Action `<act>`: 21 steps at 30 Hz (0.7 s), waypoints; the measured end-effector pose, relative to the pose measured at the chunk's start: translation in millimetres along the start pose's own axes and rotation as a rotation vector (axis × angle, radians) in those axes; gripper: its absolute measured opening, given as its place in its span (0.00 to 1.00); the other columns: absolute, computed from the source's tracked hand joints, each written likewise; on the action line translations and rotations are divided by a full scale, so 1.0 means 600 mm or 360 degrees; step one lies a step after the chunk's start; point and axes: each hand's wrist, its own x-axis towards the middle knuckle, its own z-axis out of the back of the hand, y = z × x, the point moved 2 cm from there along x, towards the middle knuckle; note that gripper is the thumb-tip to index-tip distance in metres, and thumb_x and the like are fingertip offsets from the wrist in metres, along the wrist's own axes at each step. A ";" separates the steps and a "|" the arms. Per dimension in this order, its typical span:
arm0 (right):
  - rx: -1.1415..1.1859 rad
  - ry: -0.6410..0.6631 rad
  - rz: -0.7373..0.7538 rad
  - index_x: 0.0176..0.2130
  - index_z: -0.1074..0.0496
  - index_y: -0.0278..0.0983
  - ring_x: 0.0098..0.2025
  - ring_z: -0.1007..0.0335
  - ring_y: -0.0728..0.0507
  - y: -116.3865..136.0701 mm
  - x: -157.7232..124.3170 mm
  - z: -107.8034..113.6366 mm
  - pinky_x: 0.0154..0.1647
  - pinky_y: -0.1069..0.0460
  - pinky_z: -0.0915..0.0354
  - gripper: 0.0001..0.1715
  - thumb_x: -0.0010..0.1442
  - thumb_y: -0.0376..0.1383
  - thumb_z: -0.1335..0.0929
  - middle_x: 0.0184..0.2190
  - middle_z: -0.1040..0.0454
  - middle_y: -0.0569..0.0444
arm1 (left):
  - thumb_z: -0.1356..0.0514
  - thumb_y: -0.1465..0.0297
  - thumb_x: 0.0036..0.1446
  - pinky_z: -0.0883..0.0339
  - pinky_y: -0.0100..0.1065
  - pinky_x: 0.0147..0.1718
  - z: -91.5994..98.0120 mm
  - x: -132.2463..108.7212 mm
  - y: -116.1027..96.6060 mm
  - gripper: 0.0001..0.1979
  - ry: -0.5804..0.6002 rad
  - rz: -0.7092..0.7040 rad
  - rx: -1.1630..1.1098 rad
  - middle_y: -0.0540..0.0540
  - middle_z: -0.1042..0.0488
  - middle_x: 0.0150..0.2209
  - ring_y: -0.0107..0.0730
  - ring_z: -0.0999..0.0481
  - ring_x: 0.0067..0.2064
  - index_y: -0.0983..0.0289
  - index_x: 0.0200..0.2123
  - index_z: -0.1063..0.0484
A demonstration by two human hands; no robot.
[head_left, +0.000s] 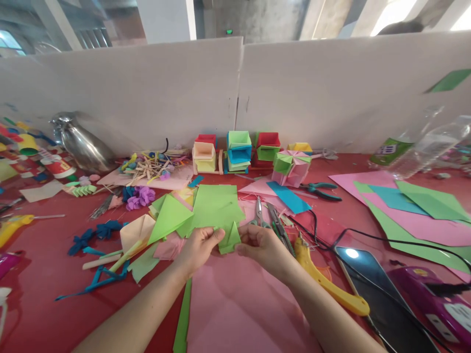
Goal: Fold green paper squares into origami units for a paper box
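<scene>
A small folded piece of green paper (230, 240) with a pointed flap is held up between my two hands. My left hand (202, 247) pinches its left edge between thumb and fingers. On the opposite edge, the fingers of my right hand (263, 247) are closed on it. Beneath them lies a large pink sheet (246, 304). Just beyond my hands is a flat green sheet (215, 206), with a folded green piece (171, 218) to its left. Scissors (259, 213) and a utility knife (280, 228) rest close to my right hand.
A yellow-handled glue gun (327, 279), a phone (382, 289), black cables and a purple power strip (430, 299) crowd the right. Folded paper boxes (239, 147) stand by the white partition (147, 98). At left are a steel jug (83, 142) and paper flowers (142, 196); pliers (324, 191) lie behind.
</scene>
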 end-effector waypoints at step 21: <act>0.0024 -0.0253 0.0084 0.20 0.34 0.37 0.21 0.47 0.51 -0.014 0.007 -0.006 0.22 0.54 0.47 0.22 0.51 0.51 0.33 0.17 0.41 0.60 | 0.45 0.54 0.54 0.51 0.27 0.23 -0.004 -0.005 -0.003 0.22 0.0038 -0.0236 0.0272 0.45 0.47 0.19 0.24 0.46 0.23 0.64 0.18 0.40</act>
